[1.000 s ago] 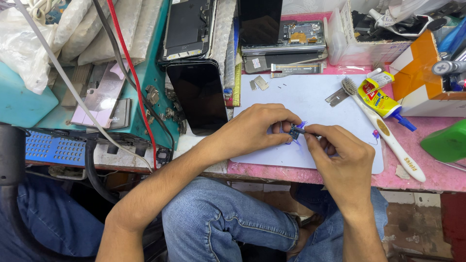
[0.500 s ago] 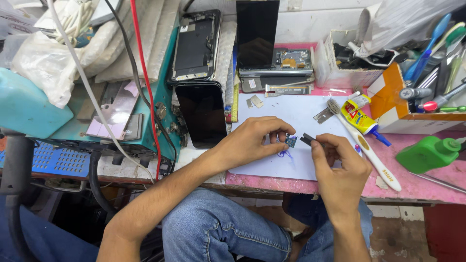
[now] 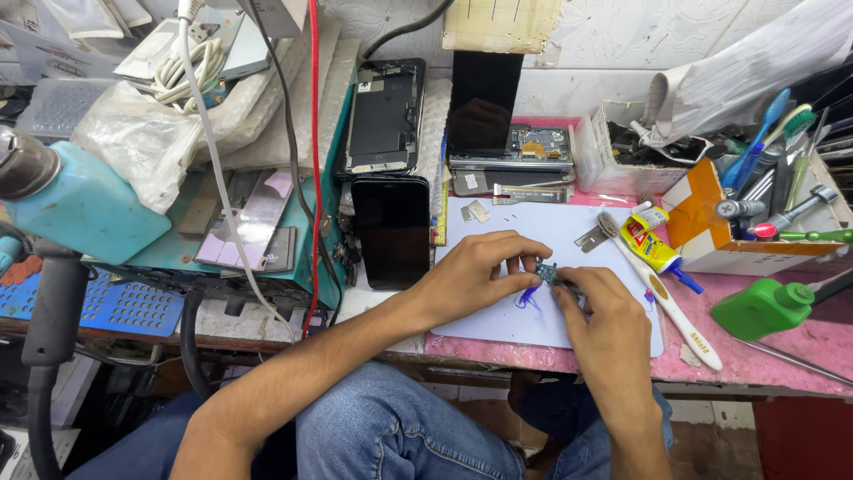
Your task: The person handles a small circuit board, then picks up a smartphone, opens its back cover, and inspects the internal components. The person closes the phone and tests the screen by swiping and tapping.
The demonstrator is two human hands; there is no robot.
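Observation:
Both my hands meet over a white sheet (image 3: 551, 222) lying on the pink bench top. My left hand (image 3: 480, 271) pinches a small blue circuit part (image 3: 545, 270) between thumb and fingers. Coming in from below, my right hand (image 3: 597, 307) holds a thin dark tool (image 3: 563, 284) whose tip touches the same part. Purple marks (image 3: 528, 299) stain the sheet just under the part.
A black phone (image 3: 391, 229) lies left of the sheet, opened phones (image 3: 384, 114) behind it. A white toothbrush (image 3: 662, 298), a yellow glue tube (image 3: 650, 247), a green bottle (image 3: 764, 307) and an orange box of tools (image 3: 737, 233) sit right. A blue heat tool (image 3: 67, 196) stands left.
My view has tipped upward, showing more of the back wall. My hands stay together on the small part, and my right hand has closed in on it.

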